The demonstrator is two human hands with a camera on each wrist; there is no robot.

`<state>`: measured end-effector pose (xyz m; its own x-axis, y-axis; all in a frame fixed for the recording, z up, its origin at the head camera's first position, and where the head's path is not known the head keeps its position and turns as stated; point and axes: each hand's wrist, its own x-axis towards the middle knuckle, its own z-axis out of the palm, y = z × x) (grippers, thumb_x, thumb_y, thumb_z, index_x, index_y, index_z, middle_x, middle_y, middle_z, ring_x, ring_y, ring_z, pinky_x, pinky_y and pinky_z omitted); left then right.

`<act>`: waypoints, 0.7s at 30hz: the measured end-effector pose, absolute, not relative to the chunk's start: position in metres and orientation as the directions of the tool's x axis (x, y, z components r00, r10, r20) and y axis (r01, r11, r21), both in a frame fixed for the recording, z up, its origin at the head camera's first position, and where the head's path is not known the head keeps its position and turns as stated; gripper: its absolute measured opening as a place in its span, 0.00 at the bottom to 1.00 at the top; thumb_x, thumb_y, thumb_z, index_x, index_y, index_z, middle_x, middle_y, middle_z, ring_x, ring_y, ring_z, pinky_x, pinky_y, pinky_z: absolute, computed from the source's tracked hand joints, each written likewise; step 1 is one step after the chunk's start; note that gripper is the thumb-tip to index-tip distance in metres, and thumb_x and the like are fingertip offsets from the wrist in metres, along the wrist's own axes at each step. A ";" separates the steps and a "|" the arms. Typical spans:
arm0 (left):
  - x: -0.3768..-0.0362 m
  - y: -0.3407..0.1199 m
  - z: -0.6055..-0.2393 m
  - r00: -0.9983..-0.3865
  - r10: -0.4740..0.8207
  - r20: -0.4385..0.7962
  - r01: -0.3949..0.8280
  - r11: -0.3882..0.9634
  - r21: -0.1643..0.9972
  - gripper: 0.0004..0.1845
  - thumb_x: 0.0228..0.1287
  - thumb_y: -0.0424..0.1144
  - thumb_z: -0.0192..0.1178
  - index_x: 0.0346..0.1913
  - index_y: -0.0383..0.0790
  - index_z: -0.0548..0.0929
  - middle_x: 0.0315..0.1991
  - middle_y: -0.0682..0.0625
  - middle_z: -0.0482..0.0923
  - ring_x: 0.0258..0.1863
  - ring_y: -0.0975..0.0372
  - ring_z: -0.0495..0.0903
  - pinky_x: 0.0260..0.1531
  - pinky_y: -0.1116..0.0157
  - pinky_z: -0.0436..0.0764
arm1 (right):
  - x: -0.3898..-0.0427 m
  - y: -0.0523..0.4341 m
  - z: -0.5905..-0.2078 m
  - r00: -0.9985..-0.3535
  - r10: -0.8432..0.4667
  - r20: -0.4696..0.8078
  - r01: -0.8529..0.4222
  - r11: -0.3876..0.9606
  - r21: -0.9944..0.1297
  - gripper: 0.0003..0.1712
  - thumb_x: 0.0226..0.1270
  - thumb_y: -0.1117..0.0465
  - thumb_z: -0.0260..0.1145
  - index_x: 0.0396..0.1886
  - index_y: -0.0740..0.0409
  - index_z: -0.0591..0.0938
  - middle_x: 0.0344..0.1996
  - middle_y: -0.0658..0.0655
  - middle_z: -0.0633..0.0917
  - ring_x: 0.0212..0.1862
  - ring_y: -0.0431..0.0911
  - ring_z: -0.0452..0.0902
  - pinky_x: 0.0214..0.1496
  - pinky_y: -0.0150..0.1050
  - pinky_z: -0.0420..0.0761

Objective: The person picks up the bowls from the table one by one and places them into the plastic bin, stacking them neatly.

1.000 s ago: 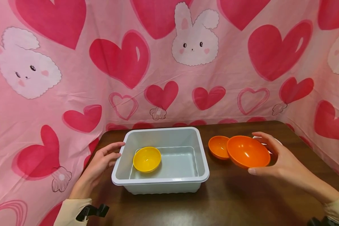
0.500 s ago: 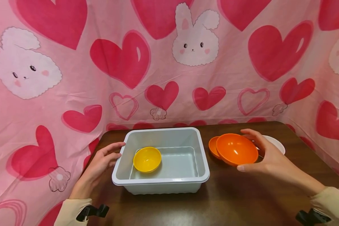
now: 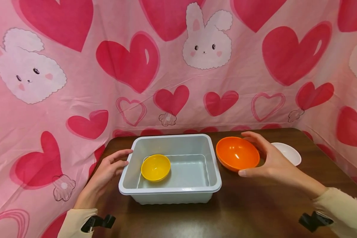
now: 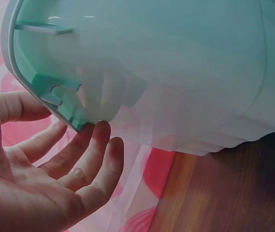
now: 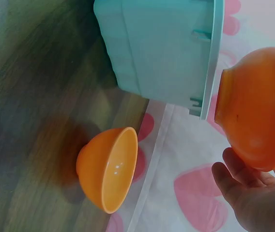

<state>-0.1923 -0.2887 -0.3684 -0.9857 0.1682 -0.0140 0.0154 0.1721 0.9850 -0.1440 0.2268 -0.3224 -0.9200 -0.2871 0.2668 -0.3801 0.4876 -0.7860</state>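
My right hand (image 3: 264,158) grips a large orange bowl (image 3: 237,153), thumb at the near side of the rim and fingers at the far side. It is held above the table, just right of a light grey plastic bin (image 3: 169,190). Under it in the right wrist view stands a smaller orange bowl (image 5: 109,169) on the table, covered by the large one in the head view. My left hand (image 3: 105,172) holds the bin's left rim, with fingertips against the outer wall in the left wrist view. Inside the bin, toward its left, sits a yellow bowl (image 3: 155,168).
A white shallow dish (image 3: 288,154) lies on the brown wooden table (image 3: 256,205) behind my right hand. Pink cloth (image 3: 172,72) printed with hearts and rabbits hangs at the back and both sides, close to the table's edges.
My right hand has carried the large orange bowl leftward, over the smaller orange bowl and close to the bin. The white dish has come into fuller view. My left hand keeps its place.
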 end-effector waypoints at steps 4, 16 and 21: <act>-0.193 -0.288 -0.368 -0.986 0.165 -0.026 0.002 0.172 0.985 0.27 0.77 0.32 0.56 0.75 0.29 0.70 0.67 0.35 0.74 0.51 0.58 0.87 0.51 0.61 0.86 | -0.147 0.220 -0.319 -0.925 -0.288 0.246 -0.364 0.496 -0.788 0.56 0.52 0.56 0.85 0.79 0.43 0.65 0.63 0.53 0.79 0.60 0.43 0.75 0.58 0.28 0.78; -0.192 -0.289 -0.368 -0.987 0.155 -0.031 -0.004 0.170 0.985 0.27 0.78 0.33 0.56 0.75 0.31 0.71 0.68 0.35 0.73 0.53 0.59 0.86 0.52 0.60 0.86 | -0.164 0.192 -0.311 -0.915 -0.333 0.228 -0.371 0.474 -0.799 0.55 0.51 0.51 0.86 0.77 0.41 0.67 0.62 0.52 0.80 0.60 0.49 0.77 0.59 0.39 0.82; -0.193 -0.289 -0.369 -0.987 0.161 -0.023 0.004 0.168 0.986 0.27 0.77 0.33 0.56 0.75 0.30 0.71 0.67 0.36 0.75 0.52 0.59 0.86 0.52 0.60 0.86 | -0.171 0.182 -0.310 -0.909 -0.351 0.225 -0.378 0.467 -0.800 0.55 0.50 0.50 0.85 0.77 0.43 0.67 0.64 0.52 0.79 0.61 0.51 0.76 0.60 0.50 0.81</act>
<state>-0.1928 -0.2891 -0.3689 -0.9867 0.1611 -0.0232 0.0043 0.1681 0.9858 -0.1709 0.1821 -0.3096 -0.9090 -0.3511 0.2247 -0.3779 0.4667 -0.7996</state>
